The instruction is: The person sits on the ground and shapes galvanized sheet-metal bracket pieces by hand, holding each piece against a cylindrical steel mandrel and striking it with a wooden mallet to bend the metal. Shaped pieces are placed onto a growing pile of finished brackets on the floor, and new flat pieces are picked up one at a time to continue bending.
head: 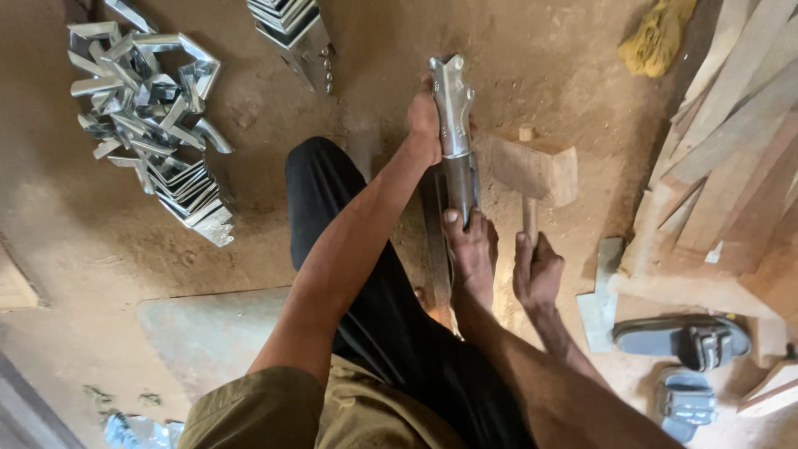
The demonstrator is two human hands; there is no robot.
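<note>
1. Hands first: the left hand is wrapped around the side of a shiny folded metal bracket, fingers clenched on it, holding it upright against the sandy floor.
2. Below the bracket, a darker metal bar runs on towards the person, and a bare foot presses its toes on the bar's lower end, pinning it down.
3. Over on the right, the right hand is closed around the handle of a wooden mallet; the grip is tight, low on the shaft.
4. The mallet's blocky head sits just beside the bracket, to its right, resting on or just above the floor; I cannot tell which.
5. A black trouser leg stretches out under the left forearm.
6. Top left, a loose heap of shiny metal brackets lies on the floor, well apart from the hands, with a neat stack of more brackets at the top edge.
7. Right side: wooden planks are piled at an angle, a yellow cloth is above them, and two grey sandals lie near the right hand.
</note>
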